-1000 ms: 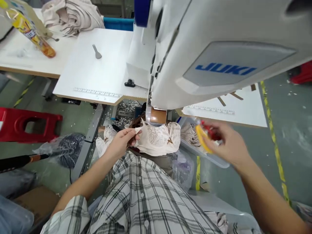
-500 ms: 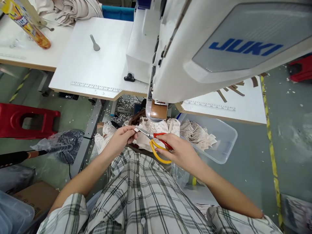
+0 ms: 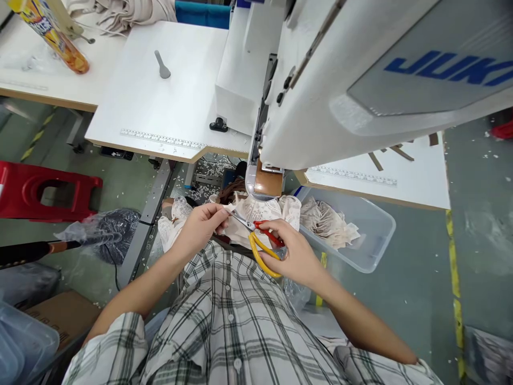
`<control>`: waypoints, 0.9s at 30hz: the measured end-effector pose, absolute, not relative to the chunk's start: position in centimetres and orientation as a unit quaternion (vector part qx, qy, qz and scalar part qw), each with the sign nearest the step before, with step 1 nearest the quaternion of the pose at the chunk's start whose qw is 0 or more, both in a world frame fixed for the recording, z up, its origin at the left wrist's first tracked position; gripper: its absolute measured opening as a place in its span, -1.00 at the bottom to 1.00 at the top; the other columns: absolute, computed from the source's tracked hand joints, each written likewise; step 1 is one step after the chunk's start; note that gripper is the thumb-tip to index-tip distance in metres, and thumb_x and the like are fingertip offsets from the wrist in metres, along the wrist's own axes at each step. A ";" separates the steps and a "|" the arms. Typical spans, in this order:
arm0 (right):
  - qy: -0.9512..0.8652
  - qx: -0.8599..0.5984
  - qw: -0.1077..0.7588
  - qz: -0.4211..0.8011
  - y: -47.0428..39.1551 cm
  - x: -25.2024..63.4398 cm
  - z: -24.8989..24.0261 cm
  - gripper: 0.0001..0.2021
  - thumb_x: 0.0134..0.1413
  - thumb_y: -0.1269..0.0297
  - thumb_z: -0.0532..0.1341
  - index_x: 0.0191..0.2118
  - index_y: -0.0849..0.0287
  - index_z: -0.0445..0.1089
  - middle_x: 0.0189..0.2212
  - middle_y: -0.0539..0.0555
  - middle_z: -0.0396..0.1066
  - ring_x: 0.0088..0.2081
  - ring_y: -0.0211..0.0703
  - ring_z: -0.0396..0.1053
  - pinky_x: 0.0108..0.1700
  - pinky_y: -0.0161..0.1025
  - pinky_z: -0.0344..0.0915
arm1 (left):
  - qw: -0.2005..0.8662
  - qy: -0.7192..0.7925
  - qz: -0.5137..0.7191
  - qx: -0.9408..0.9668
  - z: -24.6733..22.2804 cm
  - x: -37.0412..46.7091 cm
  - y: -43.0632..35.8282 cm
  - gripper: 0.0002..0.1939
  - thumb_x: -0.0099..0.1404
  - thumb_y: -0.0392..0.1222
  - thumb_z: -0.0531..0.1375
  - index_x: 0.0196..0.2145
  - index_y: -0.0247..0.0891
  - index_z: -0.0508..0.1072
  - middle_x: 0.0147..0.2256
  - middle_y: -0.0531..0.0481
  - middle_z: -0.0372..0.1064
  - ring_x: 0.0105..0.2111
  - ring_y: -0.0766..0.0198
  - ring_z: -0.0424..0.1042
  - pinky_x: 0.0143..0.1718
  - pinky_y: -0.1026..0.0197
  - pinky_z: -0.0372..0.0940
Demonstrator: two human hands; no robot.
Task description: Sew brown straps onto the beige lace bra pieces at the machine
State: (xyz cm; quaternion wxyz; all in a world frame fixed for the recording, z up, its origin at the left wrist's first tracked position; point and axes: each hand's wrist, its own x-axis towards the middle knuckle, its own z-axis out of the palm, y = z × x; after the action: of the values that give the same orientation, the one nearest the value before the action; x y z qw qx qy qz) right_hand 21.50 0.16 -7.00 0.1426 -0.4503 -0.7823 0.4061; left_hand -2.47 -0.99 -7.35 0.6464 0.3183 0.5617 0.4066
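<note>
Scissors [image 3: 262,247] with one red and one yellow handle loop are in my right hand [image 3: 294,254], whose fingers are closed round the loops. Their blades point left and meet a small white piece of fabric [image 3: 229,207]. That piece is pinched between the fingertips of my left hand [image 3: 204,224]. Cream lace fabric [image 3: 256,211] lies just beyond both hands, below the sewing machine's narrow arm end [image 3: 267,182]. The blade tips are too small to make out clearly against the fabric.
The white JUKI sewing machine [image 3: 312,107] overhangs the front right. A white table [image 3: 180,80] bears a grey spoon-shaped tool [image 3: 162,65]. A clear bin [image 3: 377,235] holds beige fabric [image 3: 328,222]. On the left is a red stool [image 3: 80,198].
The camera view has shifted a little, so the machine appears farther right. My left fingers have changed their pinch slightly at the white piece. The scissors' handles sit closer together.
</note>
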 end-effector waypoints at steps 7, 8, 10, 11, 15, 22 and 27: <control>-0.776 -0.449 0.138 0.422 1.2 20.9 -7.1 -0.65 0.12 0.20 0.28 0.05 0.00 0.39 -0.05 0.06 0.49 -0.09 -0.07 0.46 -0.06 -0.14 0.40 | 0.599 0.597 0.370 0.385 -6.8 -2.6 -0.9 -0.67 0.34 0.00 0.16 -0.47 -0.29 0.41 -0.48 0.04 0.38 -0.54 0.40 0.30 -0.46 0.32 0.21; -0.776 -0.449 0.135 0.422 1.2 21.0 -7.1 -0.65 0.14 0.19 0.28 0.05 0.00 0.40 -0.05 0.06 0.50 -0.10 -0.06 0.47 -0.07 -0.14 0.40 | 0.598 0.599 0.369 0.384 -6.7 -2.6 -0.9 -0.66 0.34 0.02 0.16 -0.46 -0.29 0.41 -0.48 0.04 0.38 -0.53 0.40 0.30 -0.46 0.32 0.22; -0.778 -0.452 0.133 0.416 1.1 21.3 -7.0 -0.68 0.16 0.18 0.27 0.04 0.01 0.42 -0.08 0.07 0.52 -0.14 -0.06 0.48 -0.10 -0.13 0.42 | 0.598 0.602 0.375 0.374 -6.7 -2.4 -1.0 -0.65 0.33 0.05 0.17 -0.44 -0.30 0.42 -0.48 0.05 0.36 -0.53 0.40 0.29 -0.46 0.32 0.21; -0.777 -0.456 0.135 0.412 0.9 21.6 -7.0 -0.69 0.17 0.18 0.26 0.04 0.01 0.43 -0.10 0.07 0.53 -0.17 -0.07 0.49 -0.13 -0.13 0.42 | 0.598 0.603 0.381 0.365 -6.7 -2.4 -1.0 -0.66 0.33 0.05 0.18 -0.42 -0.30 0.43 -0.49 0.06 0.35 -0.54 0.41 0.28 -0.47 0.32 0.20; -0.759 -0.499 0.140 0.393 0.4 23.9 -6.8 -0.70 0.16 0.15 0.26 0.01 -0.01 0.46 -0.18 0.07 0.53 -0.37 -0.14 0.46 -0.33 -0.18 0.42 | 0.606 0.590 0.432 0.314 -6.8 -2.0 -1.3 -0.69 0.31 0.03 0.19 -0.42 -0.29 0.41 -0.54 0.12 0.25 -0.56 0.44 0.17 -0.50 0.34 0.12; -0.754 -0.633 0.106 0.143 8.0 30.7 -5.7 -0.60 0.22 0.00 0.19 0.08 0.07 0.45 -0.18 0.19 0.52 -0.30 -0.03 0.45 -0.29 -0.11 0.33 | 0.640 0.551 0.461 0.272 -6.1 -1.7 -1.1 -0.67 0.28 0.05 0.21 -0.43 -0.29 0.41 -0.57 0.15 0.12 -0.57 0.44 0.07 -0.52 0.33 0.04; -0.778 -0.599 0.189 -0.024 9.9 29.9 -5.2 -0.57 0.25 0.11 0.18 0.10 0.29 0.39 0.00 0.38 0.43 0.05 0.19 0.37 0.02 0.04 0.29 | 0.689 0.520 0.368 0.345 -4.6 -2.2 -0.5 -0.66 0.38 0.04 0.11 -0.42 -0.26 0.38 -0.53 0.09 0.27 -0.55 0.40 0.18 -0.48 0.31 0.11</control>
State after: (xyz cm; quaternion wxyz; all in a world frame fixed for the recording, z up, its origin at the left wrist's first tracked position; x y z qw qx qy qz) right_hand 29.88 9.93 -5.17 0.1895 -0.5990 -0.7777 -0.0236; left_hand -2.20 -0.47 -4.63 0.6892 0.3454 0.5197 0.3683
